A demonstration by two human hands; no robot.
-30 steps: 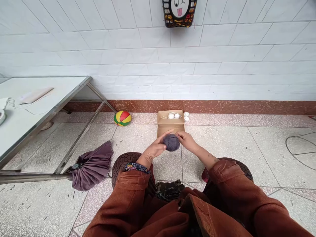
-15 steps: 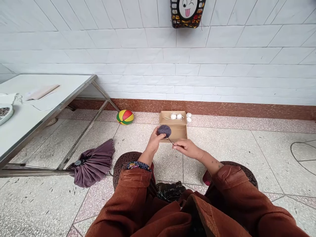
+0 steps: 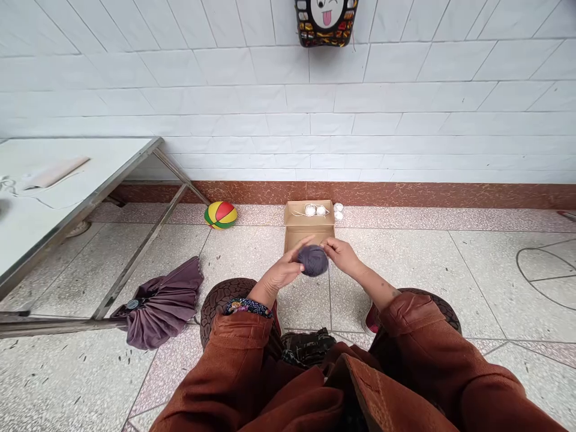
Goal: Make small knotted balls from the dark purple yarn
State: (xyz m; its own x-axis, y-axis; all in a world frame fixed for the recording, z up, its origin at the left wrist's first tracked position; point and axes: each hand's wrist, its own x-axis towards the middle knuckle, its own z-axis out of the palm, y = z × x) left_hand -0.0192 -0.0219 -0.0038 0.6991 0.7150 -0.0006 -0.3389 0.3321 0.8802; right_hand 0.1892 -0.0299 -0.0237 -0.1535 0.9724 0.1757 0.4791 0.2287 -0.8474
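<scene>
A dark purple-grey ball of yarn [image 3: 312,260] is held in my left hand [image 3: 282,271], thumb below and fingers along its far side. My right hand [image 3: 344,257] has its thumb and fingers pinched together at the ball's upper right edge, on the yarn's strand; the strand itself is mostly hidden there. Just beyond the hands, an open cardboard box [image 3: 297,231] lies on the floor. Two small white yarn balls [image 3: 310,209] with a loose white end rest in its far part. More white balls [image 3: 338,215] sit against its right side.
A red, yellow and green ball [image 3: 221,215] lies by the wall. To the left stand a metal-framed white table [image 3: 112,162] and a folded purple umbrella [image 3: 166,303]. A black basket [image 3: 326,37] hangs on the tiled wall. A wire frame [image 3: 546,279] is at right.
The yarn ball has come nearer and to the right in my left hand. My right hand has risen from the drawn-out strand to the ball's edge. The view has shifted slightly.
</scene>
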